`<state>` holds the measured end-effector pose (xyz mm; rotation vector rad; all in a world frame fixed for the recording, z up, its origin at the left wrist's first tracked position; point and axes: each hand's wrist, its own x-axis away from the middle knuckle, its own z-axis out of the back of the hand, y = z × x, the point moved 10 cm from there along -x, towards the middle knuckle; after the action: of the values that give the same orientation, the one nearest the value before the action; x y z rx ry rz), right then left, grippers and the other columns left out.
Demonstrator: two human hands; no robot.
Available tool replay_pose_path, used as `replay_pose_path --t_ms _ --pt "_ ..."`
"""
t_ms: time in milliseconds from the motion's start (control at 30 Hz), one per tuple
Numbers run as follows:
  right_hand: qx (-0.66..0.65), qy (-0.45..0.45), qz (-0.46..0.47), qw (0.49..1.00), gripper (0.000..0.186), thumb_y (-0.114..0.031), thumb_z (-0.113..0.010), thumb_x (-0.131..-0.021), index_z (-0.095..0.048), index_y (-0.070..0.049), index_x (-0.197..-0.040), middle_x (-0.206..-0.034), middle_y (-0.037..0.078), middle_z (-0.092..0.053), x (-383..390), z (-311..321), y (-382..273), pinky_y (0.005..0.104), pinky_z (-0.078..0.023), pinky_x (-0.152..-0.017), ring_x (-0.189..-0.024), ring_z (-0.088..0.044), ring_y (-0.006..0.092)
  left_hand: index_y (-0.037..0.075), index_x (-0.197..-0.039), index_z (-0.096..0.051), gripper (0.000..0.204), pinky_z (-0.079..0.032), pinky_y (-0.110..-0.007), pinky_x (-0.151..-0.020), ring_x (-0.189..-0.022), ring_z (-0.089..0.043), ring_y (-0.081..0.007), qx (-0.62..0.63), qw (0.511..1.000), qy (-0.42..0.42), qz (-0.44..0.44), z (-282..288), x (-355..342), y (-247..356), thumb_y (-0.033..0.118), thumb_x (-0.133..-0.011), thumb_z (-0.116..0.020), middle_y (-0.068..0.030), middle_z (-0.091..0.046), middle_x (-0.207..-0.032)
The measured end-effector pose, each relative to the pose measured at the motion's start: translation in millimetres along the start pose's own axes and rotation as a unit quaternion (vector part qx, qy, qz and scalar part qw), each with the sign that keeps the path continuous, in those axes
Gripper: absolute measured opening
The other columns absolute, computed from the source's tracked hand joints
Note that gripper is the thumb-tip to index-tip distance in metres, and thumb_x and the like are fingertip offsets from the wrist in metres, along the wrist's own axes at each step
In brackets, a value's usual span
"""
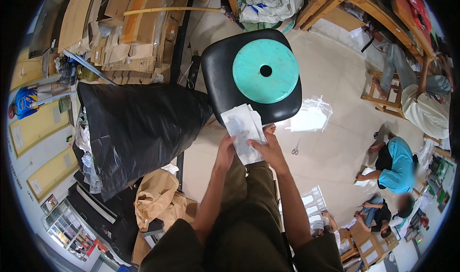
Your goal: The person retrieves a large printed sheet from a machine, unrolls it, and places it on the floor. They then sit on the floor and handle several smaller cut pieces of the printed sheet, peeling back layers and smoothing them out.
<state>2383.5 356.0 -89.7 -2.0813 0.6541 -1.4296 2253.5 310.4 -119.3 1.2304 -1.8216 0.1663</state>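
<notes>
A small stack of white paper-like sheets with faint grey marks is held between my two hands, just in front of a black padded seat. My left hand grips the stack's left edge, thumb on top. On the other side, my right hand pinches the lower right part, its thumb pressed on the top sheet; most of its fingers are hidden underneath. A round turquoise disc with a hole at its centre lies on the seat, beyond the sheets.
White cut sheets and scissors lie on the tiled floor to the right. A big black plastic bag stands at left, below stacked cardboard. Several people sit at right, one in a turquoise shirt. Brown crumpled paper is lower left.
</notes>
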Motion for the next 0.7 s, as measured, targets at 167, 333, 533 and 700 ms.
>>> replay_pose_path --t_ms 167,333,533,700 --pt "0.161 0.089 0.057 0.981 0.04 -0.01 -0.071 -0.082 -0.062 0.002 -0.119 -0.102 0.013 -0.069 9 36 5 0.0333 -0.051 -0.075 -0.085 -0.066 0.0206 -0.005 -0.128 -0.052 0.044 -0.047 -0.039 -0.094 -0.106 -0.061 -0.0233 -0.17 0.98 0.101 -0.027 9 -12 -16 0.027 -0.097 -0.054 -0.0122 -0.062 -0.119" --pt "0.454 0.195 0.277 0.824 0.055 0.0 -0.067 -0.069 -0.066 -0.014 -0.123 -0.09 0.009 -0.054 50 -15 -28 0.0415 -0.051 -0.071 -0.083 -0.06 0.0321 0.002 -0.134 -0.045 0.048 -0.05 -0.041 -0.088 -0.1 -0.063 -0.0294 0.084 0.994 0.042 -0.049 -23 -9 -34 0.037 -0.101 -0.046 -0.0149 -0.064 -0.107" --pt "0.57 0.109 0.298 0.758 0.057 0.003 -0.066 -0.065 -0.068 -0.012 -0.119 -0.105 0.01 -0.05 55 -52 -9 0.0399 -0.051 -0.08 -0.097 -0.056 0.0308 0.006 -0.119 -0.048 0.034 -0.051 -0.039 -0.081 -0.084 -0.056 -0.0226 0.104 0.989 0.083 -0.062 1 1 -27 0.036 -0.103 -0.043 -0.0069 -0.055 -0.086" --pt "0.264 -0.063 0.171 0.947 0.052 -0.004 -0.067 -0.08 -0.057 -0.01 -0.13 -0.114 0.007 -0.054 69 -57 8 0.0324 -0.048 -0.087 -0.103 -0.058 0.0217 0.008 -0.106 -0.051 0.024 -0.047 -0.029 -0.072 -0.075 -0.052 -0.0131 0.113 0.961 0.162 -0.192 56 22 0 0.031 -0.104 -0.046 -0.0031 -0.053 -0.081"
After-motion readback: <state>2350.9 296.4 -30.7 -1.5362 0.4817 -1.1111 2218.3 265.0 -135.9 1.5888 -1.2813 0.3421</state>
